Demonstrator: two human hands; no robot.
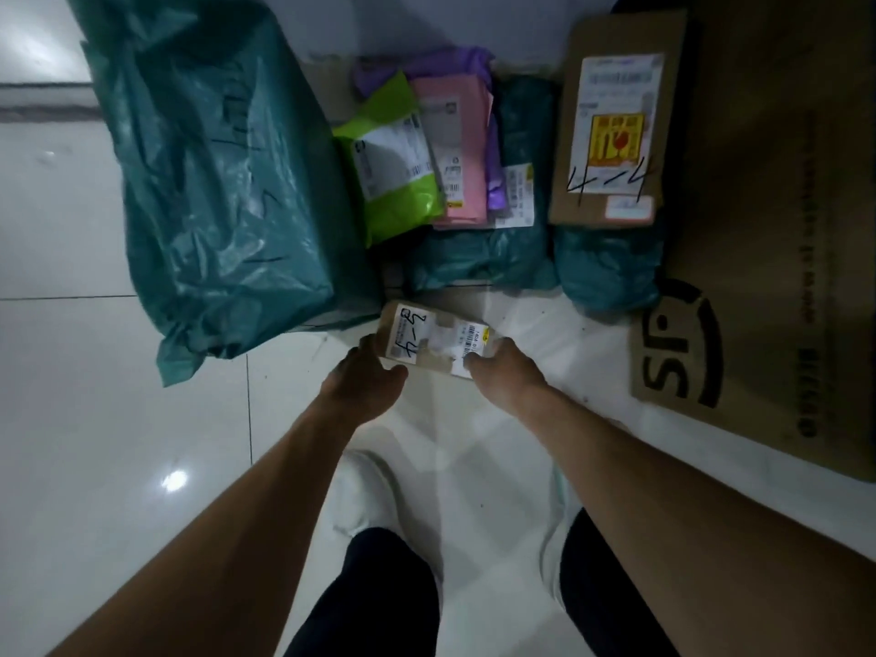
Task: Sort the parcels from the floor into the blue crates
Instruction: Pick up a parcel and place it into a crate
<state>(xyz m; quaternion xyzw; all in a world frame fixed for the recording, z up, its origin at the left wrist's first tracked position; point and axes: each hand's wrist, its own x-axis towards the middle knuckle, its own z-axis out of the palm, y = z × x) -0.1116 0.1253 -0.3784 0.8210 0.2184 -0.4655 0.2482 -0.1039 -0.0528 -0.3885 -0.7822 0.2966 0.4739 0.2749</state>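
Note:
A small brown cardboard parcel (433,339) with white labels and black handwriting lies low over the white tiled floor, in front of the pile. My left hand (367,379) grips its left end and my right hand (505,374) grips its right end. Behind it lie a big teal plastic bag (223,182), a lime green mailer (398,168), a pink mailer (457,154), a purple mailer (495,187), smaller teal bags (483,258) and a cardboard box marked "4-4" (611,125). No blue crate is in view.
A large flat cardboard box with a black logo (768,258) lies at the right. Another teal bag (609,267) sits under the "4-4" box. My legs and white shoes (367,490) stand on the glossy tiles near the bottom. A white wall runs behind the pile.

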